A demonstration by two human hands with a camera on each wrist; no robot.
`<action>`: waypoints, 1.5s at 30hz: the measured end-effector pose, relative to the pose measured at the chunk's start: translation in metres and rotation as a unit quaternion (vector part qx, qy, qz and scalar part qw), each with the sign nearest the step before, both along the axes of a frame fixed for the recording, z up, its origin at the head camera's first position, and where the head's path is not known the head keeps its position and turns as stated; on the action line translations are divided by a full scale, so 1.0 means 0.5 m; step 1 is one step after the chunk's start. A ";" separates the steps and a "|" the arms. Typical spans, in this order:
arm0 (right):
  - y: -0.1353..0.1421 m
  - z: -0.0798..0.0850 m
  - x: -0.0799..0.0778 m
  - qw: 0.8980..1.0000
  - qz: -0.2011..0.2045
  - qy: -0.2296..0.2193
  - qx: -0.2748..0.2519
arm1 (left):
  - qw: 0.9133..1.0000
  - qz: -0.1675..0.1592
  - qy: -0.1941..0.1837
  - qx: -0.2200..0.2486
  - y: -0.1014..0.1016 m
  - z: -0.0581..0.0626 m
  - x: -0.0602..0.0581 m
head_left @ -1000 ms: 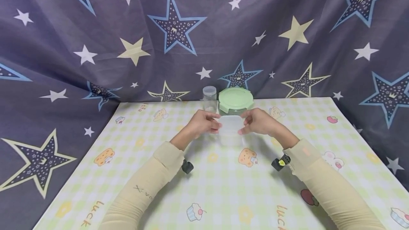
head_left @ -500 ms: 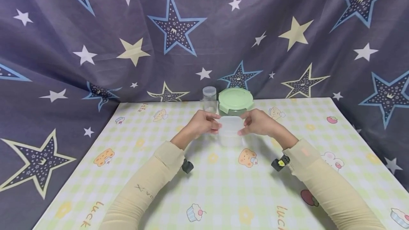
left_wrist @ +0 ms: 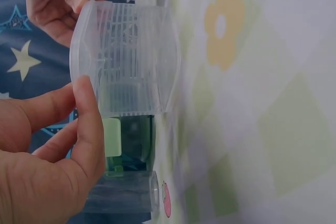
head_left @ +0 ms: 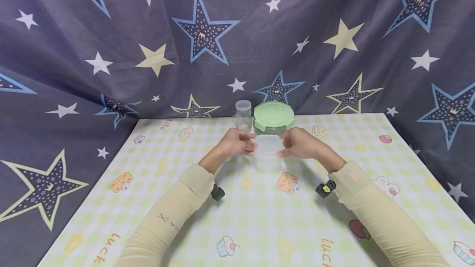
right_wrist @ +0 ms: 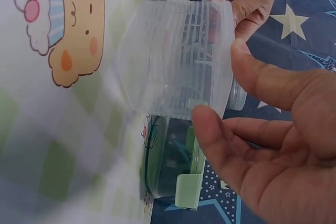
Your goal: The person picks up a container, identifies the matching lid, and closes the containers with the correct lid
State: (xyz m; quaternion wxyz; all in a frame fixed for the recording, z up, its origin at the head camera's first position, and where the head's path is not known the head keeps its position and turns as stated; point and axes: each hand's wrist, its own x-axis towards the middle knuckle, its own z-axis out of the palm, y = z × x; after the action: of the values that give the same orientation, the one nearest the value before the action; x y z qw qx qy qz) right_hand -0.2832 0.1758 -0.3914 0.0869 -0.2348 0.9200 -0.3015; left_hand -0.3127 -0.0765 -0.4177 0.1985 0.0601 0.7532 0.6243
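Observation:
A clear, ribbed plastic food container (left_wrist: 131,61) with a frosted lid (head_left: 269,145) stands upright with its base at the tablecloth, in front of the other vessels. My left hand (head_left: 237,142) grips its left side at the lid's rim, thumb at the edge and fingers bent beside it, as the left wrist view shows. On the opposite side, my right hand (head_left: 298,142) holds the same rim between thumb and fingers. The lid sits over the container's top. Through the clear walls of the container (right_wrist: 168,59) no contents show.
Just behind stands a round glass box with a green clip lid (head_left: 273,115). Left of it is a tall clear jar (head_left: 243,114) with a translucent cap. A checked tablecloth (head_left: 200,217) covers the table; a star-patterned curtain (head_left: 237,32) hangs at the back.

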 end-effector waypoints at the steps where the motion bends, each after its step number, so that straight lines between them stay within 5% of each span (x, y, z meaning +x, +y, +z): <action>1: 0.000 0.000 -0.001 1.000 0.001 0.000 0.001 | 1.000 0.001 -0.002 0.001 0.000 0.000 0.000; 17: 0.017 0.007 -0.006 0.999 0.011 0.007 0.031 | 0.998 0.005 0.026 -0.057 -0.007 -0.007 0.006; 20: 0.021 0.011 -0.002 0.999 0.029 0.024 0.036 | 0.993 0.004 0.071 -0.094 -0.017 -0.005 0.008; 22: 0.023 0.013 0.001 0.997 0.050 0.044 0.030 | 0.982 -0.015 0.136 -0.132 -0.023 -0.002 0.012; 25: 0.022 0.011 0.005 0.993 0.086 0.079 0.014 | 0.941 -0.063 0.267 -0.197 -0.030 0.000 0.016; 29: 0.018 0.008 0.013 0.988 0.097 0.116 0.015 | 0.862 -0.126 0.414 -0.265 -0.037 0.004 0.018; 32: 0.015 0.005 0.020 0.987 0.085 0.135 0.033 | 0.812 -0.155 0.477 -0.298 -0.044 0.004 0.019; 38: 0.022 -0.015 0.027 0.969 0.111 0.212 0.055 | 0.734 -0.208 0.576 -0.295 -0.054 -0.013 0.014; 42: 0.029 -0.033 0.028 0.947 0.150 0.278 0.052 | 0.696 -0.235 0.618 -0.279 -0.058 -0.025 0.013; 45: 0.030 -0.043 0.027 0.934 0.175 0.310 0.044 | 0.687 -0.250 0.625 -0.274 -0.058 -0.030 0.011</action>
State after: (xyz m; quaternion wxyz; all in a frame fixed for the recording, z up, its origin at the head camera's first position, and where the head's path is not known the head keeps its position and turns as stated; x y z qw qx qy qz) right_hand -0.2699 0.1909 -0.4127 -0.1413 -0.4696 0.8579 -0.1535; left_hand -0.3070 -0.1056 -0.4329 -0.1623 0.5652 0.7975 0.1349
